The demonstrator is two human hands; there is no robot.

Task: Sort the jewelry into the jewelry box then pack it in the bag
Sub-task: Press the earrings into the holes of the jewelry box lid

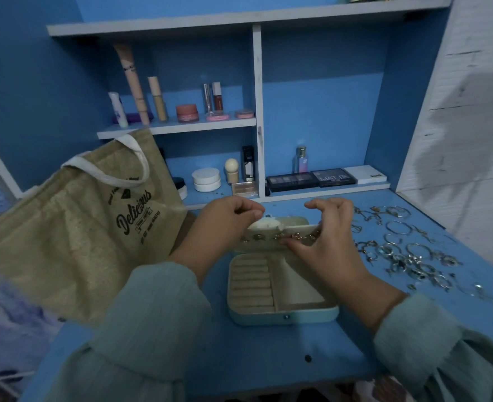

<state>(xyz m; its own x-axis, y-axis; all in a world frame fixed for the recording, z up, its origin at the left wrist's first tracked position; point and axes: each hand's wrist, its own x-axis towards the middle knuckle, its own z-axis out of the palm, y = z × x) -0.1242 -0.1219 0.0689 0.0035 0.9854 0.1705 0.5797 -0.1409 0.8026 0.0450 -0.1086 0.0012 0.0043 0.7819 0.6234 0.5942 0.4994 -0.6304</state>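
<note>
Head view: the open jewelry box sits on the blue desk. The left hand pinches the lid's pocket edge; the right hand pinches a chain against the lid. The bag reads "Delicious"; a palette reads "MATTE".

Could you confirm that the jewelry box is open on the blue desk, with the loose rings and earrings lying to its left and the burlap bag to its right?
Not quite: the sides are swapped. In the head view the open jewelry box is on the blue desk, but the loose rings and earrings lie to its right and the burlap bag to its left.
</note>
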